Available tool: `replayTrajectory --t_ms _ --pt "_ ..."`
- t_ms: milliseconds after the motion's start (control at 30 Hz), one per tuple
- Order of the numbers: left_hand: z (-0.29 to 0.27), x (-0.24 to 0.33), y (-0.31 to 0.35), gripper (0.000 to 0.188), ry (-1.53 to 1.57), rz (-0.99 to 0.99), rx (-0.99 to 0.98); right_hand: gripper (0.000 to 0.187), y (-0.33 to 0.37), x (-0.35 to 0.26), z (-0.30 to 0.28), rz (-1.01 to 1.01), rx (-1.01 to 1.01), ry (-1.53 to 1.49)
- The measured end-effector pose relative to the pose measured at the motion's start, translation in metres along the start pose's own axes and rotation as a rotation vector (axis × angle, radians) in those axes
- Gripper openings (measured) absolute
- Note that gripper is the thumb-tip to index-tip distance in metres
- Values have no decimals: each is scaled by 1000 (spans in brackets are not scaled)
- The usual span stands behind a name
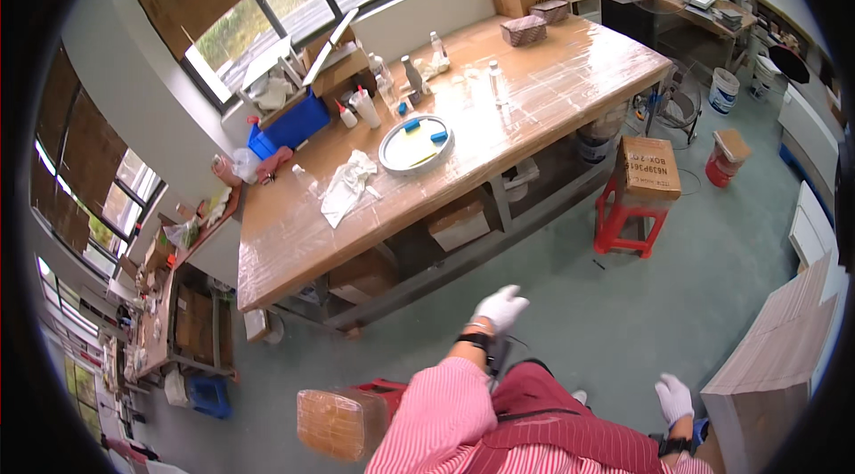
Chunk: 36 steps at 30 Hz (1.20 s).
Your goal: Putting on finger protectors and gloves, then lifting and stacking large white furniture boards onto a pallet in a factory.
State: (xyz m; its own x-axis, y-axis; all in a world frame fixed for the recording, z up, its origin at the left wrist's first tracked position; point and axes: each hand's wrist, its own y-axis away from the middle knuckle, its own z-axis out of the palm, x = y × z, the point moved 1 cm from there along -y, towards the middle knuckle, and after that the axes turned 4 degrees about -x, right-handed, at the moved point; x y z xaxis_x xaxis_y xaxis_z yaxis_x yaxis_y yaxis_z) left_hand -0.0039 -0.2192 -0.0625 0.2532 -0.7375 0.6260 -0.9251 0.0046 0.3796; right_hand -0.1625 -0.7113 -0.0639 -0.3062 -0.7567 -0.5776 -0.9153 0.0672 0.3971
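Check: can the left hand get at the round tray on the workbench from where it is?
Probably not. The left hand hangs over bare floor, short of the workbench edge; the round tray lies farther back on top. Nothing blocks the way.

We have a single view, from a fisheye camera worn on the head, looking down and forward from standing height. Our own sleeves and gloved hands, left (501, 306) and right (674, 398), enter from the lower edge, close to the lens. The long tabletop (534, 109) lies well ahead, running diagonally across the upper middle, with windows (294, 2) beyond. Straight edges bend toward the dark rim.
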Motion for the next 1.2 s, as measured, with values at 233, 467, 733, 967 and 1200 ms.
replayTrajectory --t_ms 233,467,733,967,1200 --pt "-174 -176 -41 68 250 -379 444 45 -133 -135 -10 -81 -113 196" --pt "-357 -286 -186 59 21 -322 618 48 -224 -276 71 0 -301 258" --pt "-447 -337 -263 74 -63 -532 609 46 -298 -427 92 -52 -350 267" --pt "-457 -361 -291 48 -267 -739 495 46 -328 -521 128 -95 -563 291" --pt "-495 -303 -270 28 -411 -576 826 75 -331 -699 264 -311 -1442 -210"
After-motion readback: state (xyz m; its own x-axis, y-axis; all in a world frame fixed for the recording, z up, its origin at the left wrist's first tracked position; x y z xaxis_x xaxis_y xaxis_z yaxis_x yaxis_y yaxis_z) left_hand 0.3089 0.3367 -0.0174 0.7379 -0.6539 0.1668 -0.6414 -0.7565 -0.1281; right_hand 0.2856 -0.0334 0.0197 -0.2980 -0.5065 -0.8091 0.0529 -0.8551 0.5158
